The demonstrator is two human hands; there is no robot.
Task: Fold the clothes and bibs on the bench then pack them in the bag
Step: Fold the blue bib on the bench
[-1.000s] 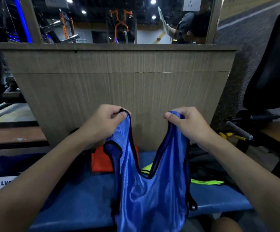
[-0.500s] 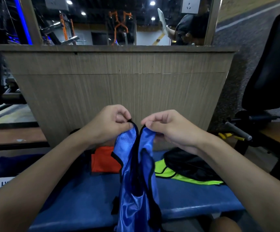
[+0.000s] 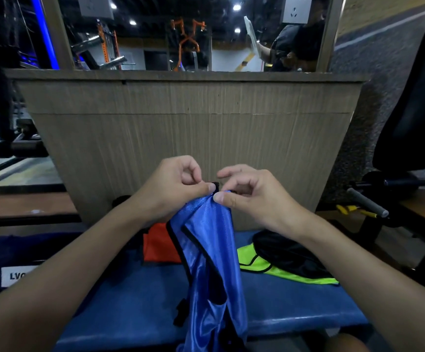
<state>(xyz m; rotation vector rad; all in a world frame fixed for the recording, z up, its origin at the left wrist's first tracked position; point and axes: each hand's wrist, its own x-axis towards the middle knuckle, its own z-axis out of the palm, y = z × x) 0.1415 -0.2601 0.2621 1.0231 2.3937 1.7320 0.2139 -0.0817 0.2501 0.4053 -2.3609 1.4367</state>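
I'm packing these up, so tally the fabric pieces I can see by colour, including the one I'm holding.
Blue: 1, the blue bib held up by both hands
Orange: 1, the orange piece on the bench
Neon yellow: 1, the yellow bib
Black: 1, the black item lying on the yellow bib
Total: 4

Blue bib (image 3: 211, 262) with black trim hangs doubled lengthwise over blue bench (image 3: 130, 308). Behind: orange bib (image 3: 159, 246), yellow-green bib (image 3: 269, 269) (partly under black garment (image 3: 285, 252)).
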